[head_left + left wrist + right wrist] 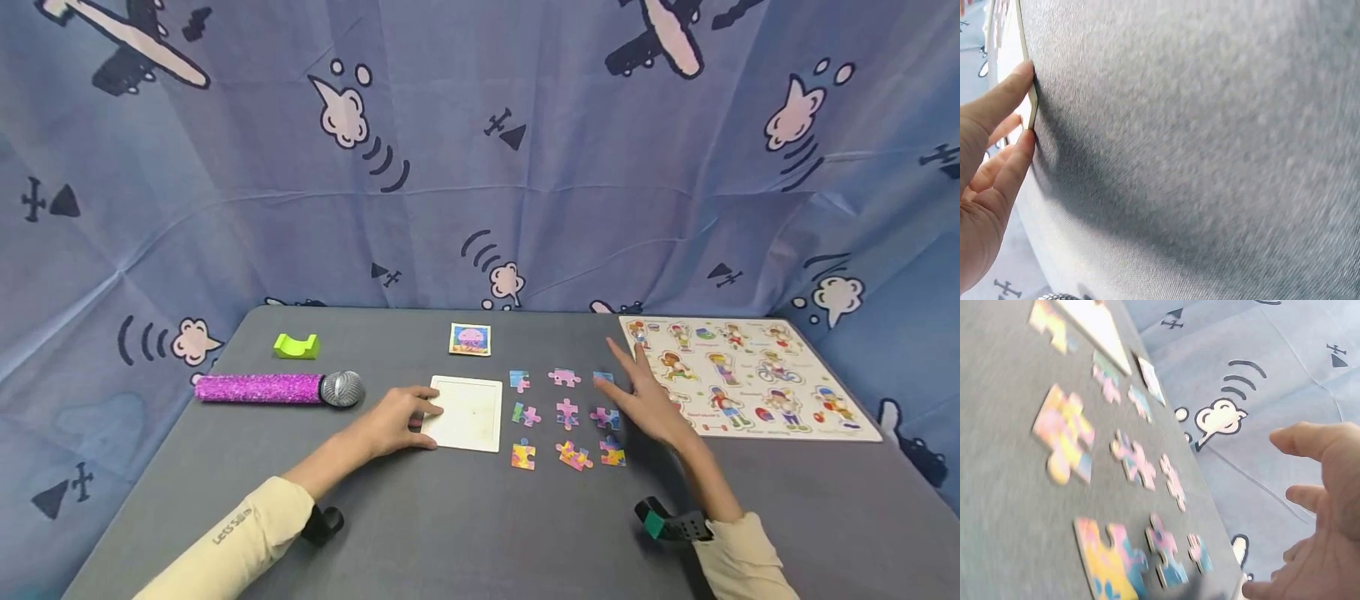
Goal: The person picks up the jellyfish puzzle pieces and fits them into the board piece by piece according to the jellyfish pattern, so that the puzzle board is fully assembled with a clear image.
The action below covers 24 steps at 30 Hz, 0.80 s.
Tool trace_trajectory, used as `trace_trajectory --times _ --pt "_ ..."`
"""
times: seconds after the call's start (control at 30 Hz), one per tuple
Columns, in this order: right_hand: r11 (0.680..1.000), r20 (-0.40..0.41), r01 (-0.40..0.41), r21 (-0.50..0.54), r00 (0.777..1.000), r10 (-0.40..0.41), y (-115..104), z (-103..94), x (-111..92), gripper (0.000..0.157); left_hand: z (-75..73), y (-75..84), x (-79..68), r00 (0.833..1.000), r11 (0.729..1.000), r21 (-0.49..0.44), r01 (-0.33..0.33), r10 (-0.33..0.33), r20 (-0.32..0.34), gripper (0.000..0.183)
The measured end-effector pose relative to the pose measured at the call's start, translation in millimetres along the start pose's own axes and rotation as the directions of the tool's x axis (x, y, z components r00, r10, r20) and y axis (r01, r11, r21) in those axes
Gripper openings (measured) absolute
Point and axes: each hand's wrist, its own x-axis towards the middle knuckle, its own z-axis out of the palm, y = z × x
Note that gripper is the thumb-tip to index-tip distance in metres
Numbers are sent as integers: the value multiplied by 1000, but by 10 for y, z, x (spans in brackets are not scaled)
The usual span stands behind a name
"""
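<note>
Blue printed cloth (pixel 300 250) is hanging behind nine loose jigsaw pieces (pixel 567 414)

The grey, woven-looking tabletop (pixel 420 533) is carrying the pieces in three rows, just right of a square white tray (pixel 468 417). The left hand (pixel 397 421) is lightly pinching the tray's near left corner, thumb and fingers lying either side of it. The right hand (pixel 651 407) is hovering at the far right piece (pixel 604 377), fingers spread, gripping nothing.

Thin, flat pieces are probably sliding easily, so a low fingertip or a trailing wrist strap (pixel 671 527) could be sweeping several out of line. Because the left column is sitting so near the tray, a rightward push from the left hand could be shoving it askew. Similar pinks are also inviting a mix-up.

Rounded knobs and sockets are shaping each piece, while the tray is showing a smooth, raised rim. Purple glitter is coating the microphone (pixel 277 389) below its mesh head; the green stand (pixel 296 347) is curving into a smooth cradle. Printed figures are covering the pale, flat board (pixel 750 375).
</note>
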Motion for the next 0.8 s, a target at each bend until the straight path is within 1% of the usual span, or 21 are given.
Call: trace_trajectory --times 0.07,0.17,0.2,0.3,0.37,0.47,0.53,0.63,0.7,0.8 --pt "997 1 -9 79 1000 9 -19 5 35 73 9 11 -2 999 998 -46 38 -39 -13 46" --pt "979 -9 -21 204 1000 23 -29 24 82 68 19 20 0 997 994 -85 65 -69 -47 46" --pt "970 -13 -21 244 1000 25 -28 35 95 66 19 23 2 996 993 -94 67 -73 -58 46" --pt "932 -11 -14 363 1000 19 -17 76 143 62 16 28 10 994 995 -84 48 -55 -92 46" --pt "914 -3 -6 406 1000 8 -3 110 189 60 7 34 17 993 996 -76 40 -48 -108 46" --pt "898 15 14 440 1000 -23 31 176 268 58 -1 44 26 992 997 -70 42 -50 -119 46" --pt "898 19 31 439 999 -44 55 221 321 56 -5 52 32 991 995 -84 54 -63 -115 46" --pt "887 28 55 458 997 -77 89 275 390 53 -10 60 38 992 994 -90 64 -74 -107 46" --pt "877 34 70 475 995 -98 104 304 431 50 -14 65 40 992 994 -83 65 -73 -102 46" --pt "878 65 90 471 989 -136 108 345 487 47 -15 63 36 993 997 -60 52 -57 -100 46"
